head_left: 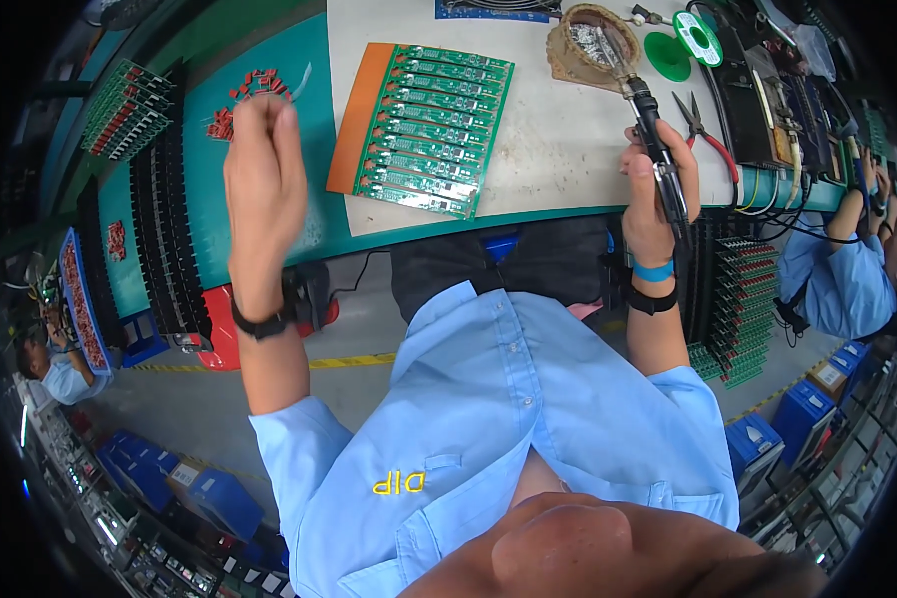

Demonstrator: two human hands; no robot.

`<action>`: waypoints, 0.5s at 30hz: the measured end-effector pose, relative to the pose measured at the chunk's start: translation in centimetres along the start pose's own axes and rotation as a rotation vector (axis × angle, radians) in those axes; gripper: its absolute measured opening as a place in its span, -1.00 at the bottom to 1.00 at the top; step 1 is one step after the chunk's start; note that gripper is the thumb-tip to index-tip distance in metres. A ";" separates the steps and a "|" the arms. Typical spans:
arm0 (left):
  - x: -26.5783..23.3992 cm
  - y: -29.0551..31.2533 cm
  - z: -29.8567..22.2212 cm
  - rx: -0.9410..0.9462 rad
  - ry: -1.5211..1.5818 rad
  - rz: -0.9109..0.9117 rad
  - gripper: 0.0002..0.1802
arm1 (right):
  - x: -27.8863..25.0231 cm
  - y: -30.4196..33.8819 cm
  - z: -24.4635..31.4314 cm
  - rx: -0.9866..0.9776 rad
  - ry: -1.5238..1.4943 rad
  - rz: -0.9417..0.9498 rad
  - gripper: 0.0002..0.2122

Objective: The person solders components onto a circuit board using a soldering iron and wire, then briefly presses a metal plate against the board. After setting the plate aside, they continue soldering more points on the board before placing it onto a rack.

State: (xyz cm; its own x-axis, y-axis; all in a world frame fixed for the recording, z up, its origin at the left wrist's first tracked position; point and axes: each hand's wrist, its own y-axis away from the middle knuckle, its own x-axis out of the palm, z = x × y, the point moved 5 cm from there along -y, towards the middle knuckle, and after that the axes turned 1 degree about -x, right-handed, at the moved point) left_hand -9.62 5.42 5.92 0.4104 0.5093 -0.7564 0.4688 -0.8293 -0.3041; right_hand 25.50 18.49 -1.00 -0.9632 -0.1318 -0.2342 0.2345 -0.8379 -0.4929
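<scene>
In my right hand (655,189) is a soldering iron (651,128), its fingers wrapped round the dark handle. The iron's tip end reaches to a brown round pot (565,60) with silvery scraps inside. My left hand (266,189) hovers by a pile of small red components (257,82), thumb and fingers pinched together. Whatever it holds, if anything, is too small or hidden to make out. Between the hands lies a panel of green circuit boards (436,130) on an orange board (357,120), on the white worktop.
Pliers with red handles (705,138) and a green solder spool (697,38) lie at the right. Black slotted racks (164,229) stand at the left, with stacked boards (128,110) behind. More stacked boards (745,299) are at the right. Co-workers sit at both sides.
</scene>
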 end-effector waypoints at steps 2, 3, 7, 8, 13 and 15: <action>-0.5 3.3 -1.1 0.028 0.031 0.005 -0.91 | 0.0 0.7 1.2 0.014 -0.032 0.002 -0.58; -0.2 4.9 -1.7 0.082 0.040 0.018 -0.94 | 0.0 1.2 2.0 0.026 -0.065 0.002 -0.57; 1.2 9.1 -3.9 0.111 0.145 0.100 -0.90 | 0.0 3.2 5.8 0.023 -0.227 0.132 -0.54; 1.8 9.8 -3.8 0.077 0.183 0.103 -0.89 | 0.2 3.3 6.3 0.011 -0.292 0.189 -0.53; 2.7 11.0 -4.1 0.029 0.285 0.109 -0.88 | -0.3 3.2 8.4 -0.218 -0.167 0.378 -0.51; 2.4 11.0 -4.4 0.045 0.262 0.132 -0.88 | -0.2 3.3 8.7 -0.229 -0.170 0.343 -0.61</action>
State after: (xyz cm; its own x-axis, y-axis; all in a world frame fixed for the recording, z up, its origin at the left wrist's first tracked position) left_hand -0.04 -1.42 3.30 0.6561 0.4336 -0.6177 0.3650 -0.8987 -0.2431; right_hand 25.29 11.17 4.69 -0.8283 -0.4824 -0.2850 0.5485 -0.5943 -0.5882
